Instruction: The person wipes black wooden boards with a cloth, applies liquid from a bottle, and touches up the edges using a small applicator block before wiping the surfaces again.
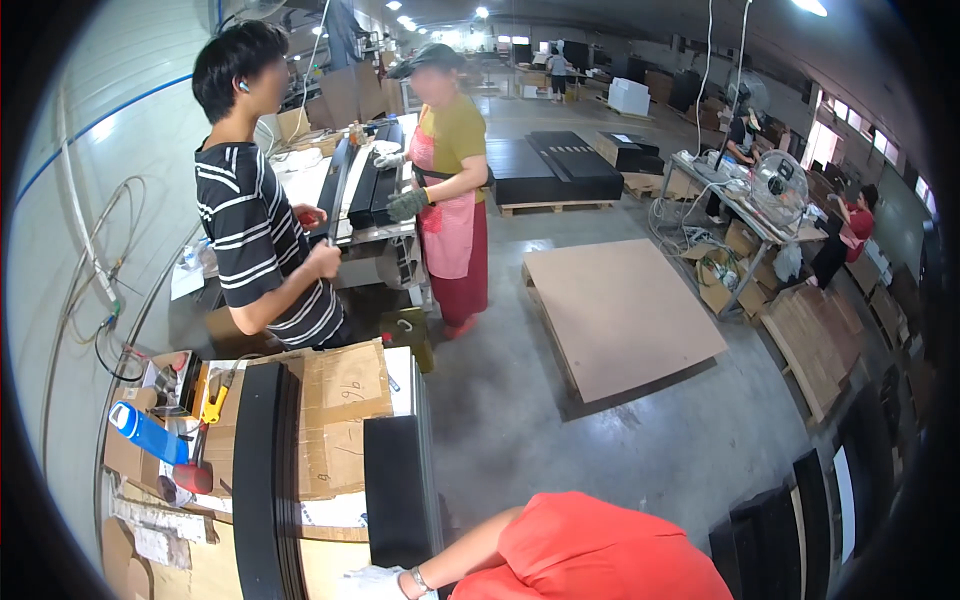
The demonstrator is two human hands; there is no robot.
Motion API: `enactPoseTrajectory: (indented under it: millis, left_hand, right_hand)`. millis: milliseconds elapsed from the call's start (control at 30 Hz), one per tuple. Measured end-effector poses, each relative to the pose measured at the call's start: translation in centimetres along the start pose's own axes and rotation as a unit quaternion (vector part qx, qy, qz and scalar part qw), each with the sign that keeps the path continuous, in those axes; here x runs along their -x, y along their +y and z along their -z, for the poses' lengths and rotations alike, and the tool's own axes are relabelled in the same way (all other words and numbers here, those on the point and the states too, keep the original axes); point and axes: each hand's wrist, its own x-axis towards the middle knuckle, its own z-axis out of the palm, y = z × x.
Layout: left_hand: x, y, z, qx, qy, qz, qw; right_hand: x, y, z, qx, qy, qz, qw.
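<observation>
At the lower edge a red-sleeved arm reaches in from the right, with a band at its wrist. It ends in my right hand (375, 583), in a white glove, cut off by the frame's edge, so its fingers do not show. This hand is beside the near end of a short stack of black panels (395, 480); whether it touches them I cannot tell. Left of that stands a longer row of black panels (262, 480), beside brown cardboard (343, 420). My left hand is out of view.
A blue bottle (150, 432), a red mallet (195, 477) and a yellow-handled tool (214, 402) lie at the left. Two co-workers, one in a striped shirt (255, 220), one in a pink apron (450, 230), stand by a workbench. A brown-topped pallet stack (625, 315) sits on the floor.
</observation>
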Motion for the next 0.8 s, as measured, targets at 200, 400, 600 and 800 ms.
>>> enactPoseTrajectory:
  millis: [200, 400, 600, 800]
  left_hand:
    - [0.6, -0.3, 0.5, 0.021, -0.012, 0.014, 1.000]
    - [0.6, -2.2, 1.2, 0.041, -0.035, 0.024, 0.998]
    - [2.4, -5.7, 3.2, 0.072, -0.066, 0.050, 0.994]
    - [3.7, -8.3, 3.4, 0.084, -0.097, 0.098, 0.987]
  right_hand:
    - [-0.8, -0.3, -5.7, -0.318, 0.040, 0.231, 0.919]
    - [-0.3, -4.6, -1.5, 0.138, -0.183, 0.055, 0.972]
    - [2.0, -3.6, -5.4, 0.299, -0.324, -0.038, 0.897]
    - [6.7, 2.2, -7.7, 0.285, -0.346, -0.003, 0.894]
